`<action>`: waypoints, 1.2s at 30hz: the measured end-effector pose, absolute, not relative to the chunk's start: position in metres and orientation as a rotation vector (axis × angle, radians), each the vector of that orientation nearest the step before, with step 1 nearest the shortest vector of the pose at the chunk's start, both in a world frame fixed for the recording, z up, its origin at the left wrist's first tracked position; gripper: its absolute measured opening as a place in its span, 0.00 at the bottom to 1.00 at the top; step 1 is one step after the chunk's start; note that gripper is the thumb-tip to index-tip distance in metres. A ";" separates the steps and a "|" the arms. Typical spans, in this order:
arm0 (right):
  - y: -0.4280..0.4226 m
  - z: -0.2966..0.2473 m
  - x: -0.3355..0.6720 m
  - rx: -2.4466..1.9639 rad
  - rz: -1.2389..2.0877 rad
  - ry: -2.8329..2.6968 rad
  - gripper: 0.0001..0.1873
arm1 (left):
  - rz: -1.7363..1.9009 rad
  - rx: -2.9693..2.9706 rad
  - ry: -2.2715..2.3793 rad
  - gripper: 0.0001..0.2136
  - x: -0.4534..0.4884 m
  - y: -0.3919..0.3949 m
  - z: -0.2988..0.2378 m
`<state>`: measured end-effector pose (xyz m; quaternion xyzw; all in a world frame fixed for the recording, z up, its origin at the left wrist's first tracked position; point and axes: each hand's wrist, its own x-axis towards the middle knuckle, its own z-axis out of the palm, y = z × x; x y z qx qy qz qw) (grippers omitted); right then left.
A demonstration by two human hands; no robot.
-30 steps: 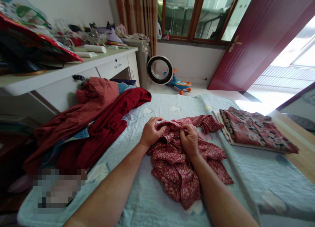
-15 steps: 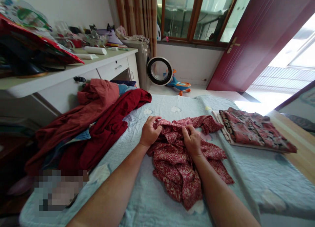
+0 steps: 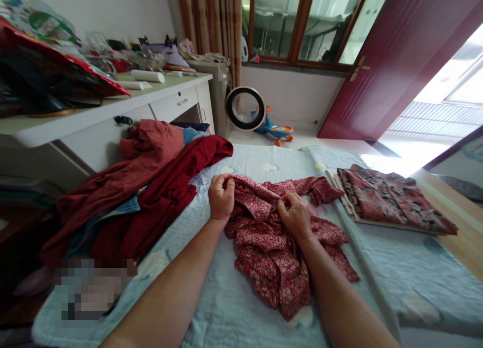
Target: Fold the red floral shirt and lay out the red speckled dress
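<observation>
Left hand (image 3: 221, 199) has shifted leftward, pinching the speckled garment (image 3: 272, 267) as the right hand (image 3: 296, 216) does, between a red clothes heap (image 3: 166, 192) and folded floral cloth (image 3: 392, 199).

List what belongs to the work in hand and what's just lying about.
Work in hand:
- red patterned garment, crumpled, gripped by the left hand and right hand
- light-blue cover beneath it
- perhaps the folded clothes and red clothes heap, both untouched

Lying about:
- white roll on the desk
- blue-and-orange toy on the floor
</observation>
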<state>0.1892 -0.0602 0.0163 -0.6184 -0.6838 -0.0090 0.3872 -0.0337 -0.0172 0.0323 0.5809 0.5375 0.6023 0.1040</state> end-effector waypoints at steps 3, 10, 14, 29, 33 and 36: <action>-0.059 0.012 0.187 -1.478 0.145 -1.720 0.10 | 1.788 1.637 1.570 0.08 -0.037 -0.014 0.031; -0.059 0.009 0.182 -1.397 0.131 -1.531 0.13 | 1.653 1.540 1.499 0.09 -0.035 -0.015 0.029; -0.058 0.011 0.180 -1.419 0.001 -1.662 0.09 | 1.607 1.566 1.529 0.09 -0.033 -0.015 0.028; -0.056 0.004 0.176 -1.334 0.184 -1.950 0.08 | 1.754 1.644 1.670 0.08 -0.040 -0.006 0.021; -0.055 0.002 0.176 -1.293 0.201 -1.881 0.11 | 1.691 1.641 1.570 0.07 -0.038 -0.009 0.021; -0.054 0.000 0.176 -1.304 0.221 -1.873 0.14 | 1.684 1.633 1.539 0.07 -0.036 -0.010 0.022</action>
